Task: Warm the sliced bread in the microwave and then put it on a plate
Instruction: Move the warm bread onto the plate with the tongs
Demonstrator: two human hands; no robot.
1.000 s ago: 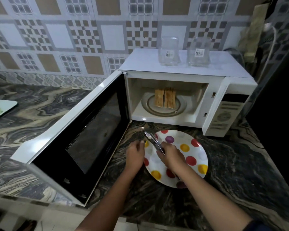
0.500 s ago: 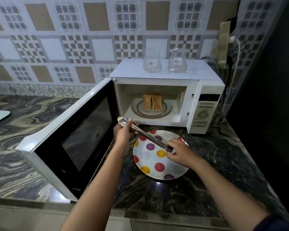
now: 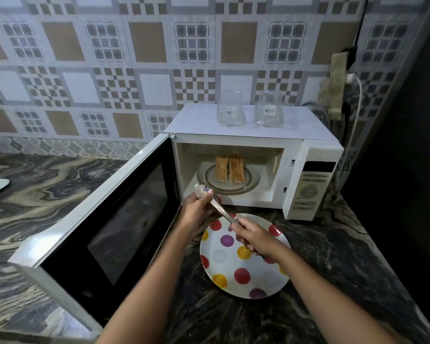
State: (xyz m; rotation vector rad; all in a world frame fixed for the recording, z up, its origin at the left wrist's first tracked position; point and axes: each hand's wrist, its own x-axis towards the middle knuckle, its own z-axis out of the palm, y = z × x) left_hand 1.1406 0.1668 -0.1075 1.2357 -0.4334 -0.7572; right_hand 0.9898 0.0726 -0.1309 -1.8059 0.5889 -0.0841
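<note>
The open microwave door [image 3: 104, 219] swings out to the left and near, leaving the cavity of the microwave [image 3: 256, 167] clear from the front. The left hand [image 3: 196, 209] curls its fingers around the tip end of the metal tongs [image 3: 216, 204], and the right hand [image 3: 252, 235] grips their handle end, so the tongs run from near-right up to far-left, tips just at the cavity's lower left lip. The sliced bread [image 3: 230, 168] stands on edge on the turntable [image 3: 227, 178], beyond and slightly right of the tips, its slices running near to far. The left hand is nearer the bread. The spotted plate [image 3: 243, 266] lies bare on the dark marbled counter [image 3: 333, 264], directly below the right hand and just in front of the microwave. Two clear glasses [image 3: 250, 111] stand on top of it, against a tiled wall [image 3: 134, 58].
</note>
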